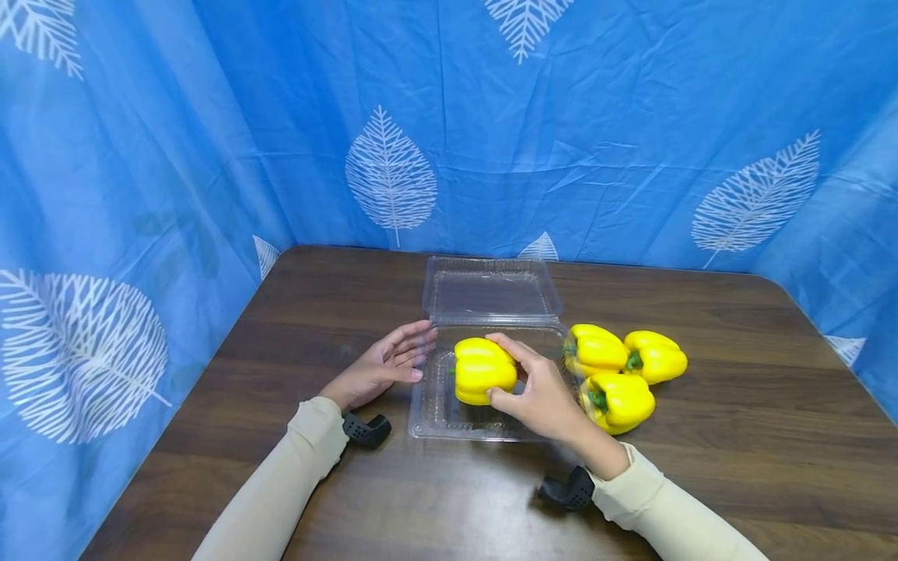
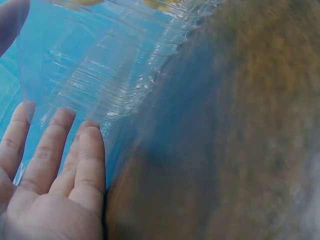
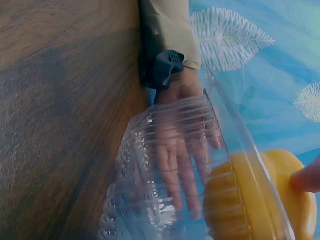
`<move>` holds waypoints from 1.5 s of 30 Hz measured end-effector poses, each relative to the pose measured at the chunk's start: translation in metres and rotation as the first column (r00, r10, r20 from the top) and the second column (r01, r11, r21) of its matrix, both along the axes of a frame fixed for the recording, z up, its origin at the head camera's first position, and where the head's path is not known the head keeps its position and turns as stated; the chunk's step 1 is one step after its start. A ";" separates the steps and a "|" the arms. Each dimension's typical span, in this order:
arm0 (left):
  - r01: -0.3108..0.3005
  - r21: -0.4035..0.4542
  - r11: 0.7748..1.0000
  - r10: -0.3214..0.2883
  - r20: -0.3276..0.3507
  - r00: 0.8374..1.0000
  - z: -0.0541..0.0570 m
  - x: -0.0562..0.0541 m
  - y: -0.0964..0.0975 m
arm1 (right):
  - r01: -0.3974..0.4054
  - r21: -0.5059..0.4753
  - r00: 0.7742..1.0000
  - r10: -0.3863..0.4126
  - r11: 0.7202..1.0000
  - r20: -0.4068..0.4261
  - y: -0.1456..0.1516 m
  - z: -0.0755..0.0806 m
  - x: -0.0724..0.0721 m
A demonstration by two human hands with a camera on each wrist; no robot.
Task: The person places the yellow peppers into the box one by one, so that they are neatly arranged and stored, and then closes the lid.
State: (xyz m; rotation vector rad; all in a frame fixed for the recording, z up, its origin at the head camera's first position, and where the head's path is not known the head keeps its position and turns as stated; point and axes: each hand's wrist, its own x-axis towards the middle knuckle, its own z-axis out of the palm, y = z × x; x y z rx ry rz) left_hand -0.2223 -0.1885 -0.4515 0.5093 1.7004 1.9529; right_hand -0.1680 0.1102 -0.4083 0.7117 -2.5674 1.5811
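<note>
A yellow bell pepper (image 1: 484,372) is gripped between the thumb and fingers of my right hand (image 1: 542,393), over the base of a clear plastic clamshell container (image 1: 429,417). In the right wrist view the same pepper (image 3: 290,220) shows partly through the container's ribbed wall (image 3: 175,120). At the container's left side is my left hand (image 1: 393,360), its fingers extended and fingertips at the wall. The left wrist view shows these straight fingers (image 2: 90,165) right at the clear plastic (image 2: 95,80).
Three more yellow bell peppers, a rear left one (image 1: 598,351), a rear right one (image 1: 655,358) and a front one (image 1: 624,401), lie right of the container. Its raised lid (image 1: 491,288) extends toward the back of the brown table (image 1: 758,405). Behind hangs a blue leaf-print curtain (image 1: 596,156).
</note>
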 end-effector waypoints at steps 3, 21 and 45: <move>-0.002 -0.003 1.000 0.002 0.002 1.000 0.000 0.000 0.000 | -0.027 0.009 0.999 0.027 1.000 0.025 -0.002 0.000 -0.001; -0.017 0.019 1.000 0.017 0.009 1.000 0.002 0.000 0.002 | -0.178 0.131 0.981 0.165 0.975 0.104 -0.006 -0.002 -0.008; -0.003 0.044 0.999 0.003 -0.010 1.000 -0.001 -0.001 0.001 | -0.302 0.099 0.935 0.275 0.948 0.224 -0.012 -0.002 -0.009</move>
